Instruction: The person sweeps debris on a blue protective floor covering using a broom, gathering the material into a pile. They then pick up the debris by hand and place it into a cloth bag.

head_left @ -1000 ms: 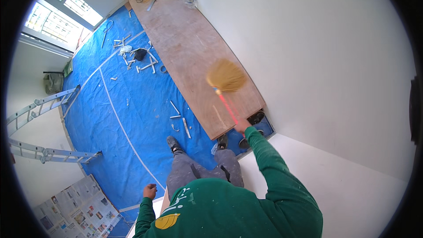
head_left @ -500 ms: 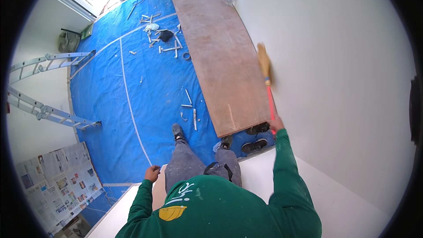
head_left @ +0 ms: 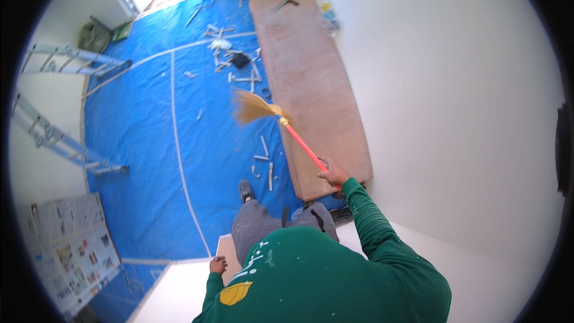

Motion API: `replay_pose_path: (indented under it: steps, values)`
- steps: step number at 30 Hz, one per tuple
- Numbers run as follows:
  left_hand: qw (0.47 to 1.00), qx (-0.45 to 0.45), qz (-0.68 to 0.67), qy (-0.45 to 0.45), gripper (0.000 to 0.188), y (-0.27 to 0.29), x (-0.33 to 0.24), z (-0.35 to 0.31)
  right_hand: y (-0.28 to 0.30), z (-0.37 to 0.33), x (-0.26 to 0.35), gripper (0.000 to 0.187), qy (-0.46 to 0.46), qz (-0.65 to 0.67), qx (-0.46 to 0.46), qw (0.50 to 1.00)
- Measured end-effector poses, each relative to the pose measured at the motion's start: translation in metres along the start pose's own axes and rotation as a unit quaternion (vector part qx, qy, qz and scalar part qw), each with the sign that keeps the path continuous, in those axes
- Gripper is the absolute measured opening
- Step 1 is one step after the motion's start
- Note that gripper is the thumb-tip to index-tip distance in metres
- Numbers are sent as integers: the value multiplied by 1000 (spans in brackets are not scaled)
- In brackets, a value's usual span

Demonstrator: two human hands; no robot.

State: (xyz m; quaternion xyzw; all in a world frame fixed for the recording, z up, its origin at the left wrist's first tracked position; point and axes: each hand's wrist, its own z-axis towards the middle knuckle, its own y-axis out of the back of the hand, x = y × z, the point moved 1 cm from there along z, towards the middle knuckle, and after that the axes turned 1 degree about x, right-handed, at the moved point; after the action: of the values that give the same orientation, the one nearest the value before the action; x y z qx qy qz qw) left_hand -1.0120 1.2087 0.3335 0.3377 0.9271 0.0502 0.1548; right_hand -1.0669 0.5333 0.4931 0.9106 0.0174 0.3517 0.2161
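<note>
A broom with a red handle and straw-coloured bristles is gripped in my right hand, fingers wrapped round the lower part of the handle. It slants up to the left, over the long brown board, and its bristles fan out, blurred, in front of the blue sheeting. I cannot tell whether the bristles touch anything. Low on the left, my left hand is beside the edge of a beige panel. Its fingers look loosely extended, and no object shows in it.
Two ladder sections lean in from the left. White strips, a black cloth and a tape roll litter the sheeting. Tools lie on the board's far end. A white wall rises on the right; newspaper covers the lower left.
My right hand has swung the broom left, from beside the wall to across the board. The bristles now spread leftward. My left hand sits lower, and the view has shifted slightly.
</note>
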Motion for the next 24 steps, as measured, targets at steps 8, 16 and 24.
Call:
replay_pose_path:
  steps: [8, 16, 24]
  values:
    - [986, -93, -106, -91, 31, 107, -94, 36, 96, -11, 25, 59, 190, -155, -307, 919]
    - [984, -79, 68, -142, 26, 117, -177, 28, 217, 87, -108, 59, -163, 63, -316, 932]
    - [934, -13, 336, -123, 24, 95, -349, 31, 105, 230, -163, 64, -153, -16, -164, 974]
